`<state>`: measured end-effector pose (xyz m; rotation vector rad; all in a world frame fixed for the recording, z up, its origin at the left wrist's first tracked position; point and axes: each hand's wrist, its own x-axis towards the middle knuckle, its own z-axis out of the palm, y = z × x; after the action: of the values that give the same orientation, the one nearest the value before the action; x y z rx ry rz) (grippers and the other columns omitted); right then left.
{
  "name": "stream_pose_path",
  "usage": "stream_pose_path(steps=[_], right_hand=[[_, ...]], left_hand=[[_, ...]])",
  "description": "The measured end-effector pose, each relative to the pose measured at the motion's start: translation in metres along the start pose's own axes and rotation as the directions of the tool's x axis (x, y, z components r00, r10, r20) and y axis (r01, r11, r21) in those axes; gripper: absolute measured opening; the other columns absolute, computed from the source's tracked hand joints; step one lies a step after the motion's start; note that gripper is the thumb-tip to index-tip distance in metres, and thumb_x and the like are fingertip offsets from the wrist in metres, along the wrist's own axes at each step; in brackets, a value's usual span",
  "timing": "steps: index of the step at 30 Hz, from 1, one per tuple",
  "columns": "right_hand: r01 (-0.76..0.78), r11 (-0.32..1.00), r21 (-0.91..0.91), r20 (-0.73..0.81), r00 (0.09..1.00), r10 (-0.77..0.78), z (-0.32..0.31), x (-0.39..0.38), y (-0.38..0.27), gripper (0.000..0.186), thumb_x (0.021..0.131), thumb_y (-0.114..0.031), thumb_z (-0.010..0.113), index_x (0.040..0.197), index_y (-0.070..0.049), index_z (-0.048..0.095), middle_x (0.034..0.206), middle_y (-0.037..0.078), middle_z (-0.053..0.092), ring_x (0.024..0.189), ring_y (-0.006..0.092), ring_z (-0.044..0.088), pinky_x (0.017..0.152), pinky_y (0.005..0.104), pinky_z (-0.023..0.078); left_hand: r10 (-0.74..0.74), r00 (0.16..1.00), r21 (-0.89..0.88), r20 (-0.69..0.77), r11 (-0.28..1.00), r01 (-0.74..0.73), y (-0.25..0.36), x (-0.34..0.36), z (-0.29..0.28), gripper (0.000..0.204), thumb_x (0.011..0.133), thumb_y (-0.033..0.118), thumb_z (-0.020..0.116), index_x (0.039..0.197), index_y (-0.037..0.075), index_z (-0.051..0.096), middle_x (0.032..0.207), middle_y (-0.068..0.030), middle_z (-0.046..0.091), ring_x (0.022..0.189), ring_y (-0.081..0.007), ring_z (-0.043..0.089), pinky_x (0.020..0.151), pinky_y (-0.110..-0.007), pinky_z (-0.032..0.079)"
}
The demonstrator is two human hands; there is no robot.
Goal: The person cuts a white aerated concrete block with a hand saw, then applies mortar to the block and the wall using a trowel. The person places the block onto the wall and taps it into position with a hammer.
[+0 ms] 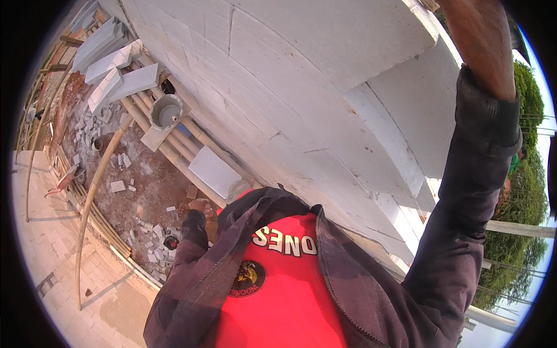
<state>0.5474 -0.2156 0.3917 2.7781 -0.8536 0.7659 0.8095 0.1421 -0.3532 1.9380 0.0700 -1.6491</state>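
Observation:
My left hand (200,205) is small and partly hidden beyond the dark sleeve, low beside the bamboo scaffold. Whether its fingers hold anything is too unclear to make out. A pale block (214,171) lies flat on the poles just above that hand. My right arm (481,46) reaches up along the right side, sleeve pushed back, past the top of a pale block wall (301,75). The right hand itself is cut off by the upper edge of the picture. A round bucket (166,112) with wet grey mix inside stands on the scaffold.
Several large pale blocks (122,64) are stacked at the scaffold's far end. Bamboo poles (174,152) run along the wall's foot. Broken pieces (154,240) litter the brown ground below. A leaning bamboo pole (96,185) crosses the left side. Trees (516,232) show beyond the wall.

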Motion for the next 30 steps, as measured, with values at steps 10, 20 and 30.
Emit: stream_pose_path(steps=[10, 20, 30], right_hand=[[-0.477, 0.727, 0.494, 0.74, 0.669, -0.064, 0.157, -0.231, -0.037, 0.033, 0.083, -0.01, 0.073, 0.114, 0.001, 0.067, 0.104, 0.017, 0.068, 0.086, 0.0264, 0.066, 0.076, 0.0366, 0.052], [-0.812, 0.458, 0.363, 0.9, 0.432, 0.053, 0.276, -0.425, 0.007, 0.032, 0.087, -0.016, 0.066, 0.112, 0.002, 0.069, 0.084, 0.012, 0.07, 0.072, 0.0172, 0.068, 0.066, 0.0298, 0.051], [-0.855, 0.317, 0.41, 0.886, 0.456, 0.084, 0.333, -0.472, 0.015, 0.031, 0.083, -0.015, 0.065, 0.109, 0.001, 0.07, 0.079, 0.012, 0.07, 0.067, 0.0172, 0.068, 0.061, 0.0307, 0.052]], left_hand=[[0.374, 0.903, 0.333, -0.212, 0.896, -0.293, 0.015, -0.042, 0.039, 0.017, 0.079, 0.02, 0.074, 0.082, 0.005, 0.068, 0.075, -0.011, 0.071, 0.064, -0.0245, 0.069, 0.059, -0.037, 0.055], [0.228, 0.961, 0.818, -0.155, 0.575, -0.004, -0.173, -0.032, 0.074, 0.041, 0.083, 0.039, 0.062, 0.104, 0.007, 0.075, 0.104, -0.0222, 0.071, 0.103, -0.0375, 0.068, 0.089, -0.045, 0.054], [0.258, 0.916, 0.778, -0.308, 0.622, 0.087, -0.192, -0.088, 0.046, 0.033, 0.083, 0.031, 0.063, 0.101, 0.006, 0.075, 0.1, -0.0198, 0.072, 0.094, -0.0366, 0.07, 0.083, -0.047, 0.055]])
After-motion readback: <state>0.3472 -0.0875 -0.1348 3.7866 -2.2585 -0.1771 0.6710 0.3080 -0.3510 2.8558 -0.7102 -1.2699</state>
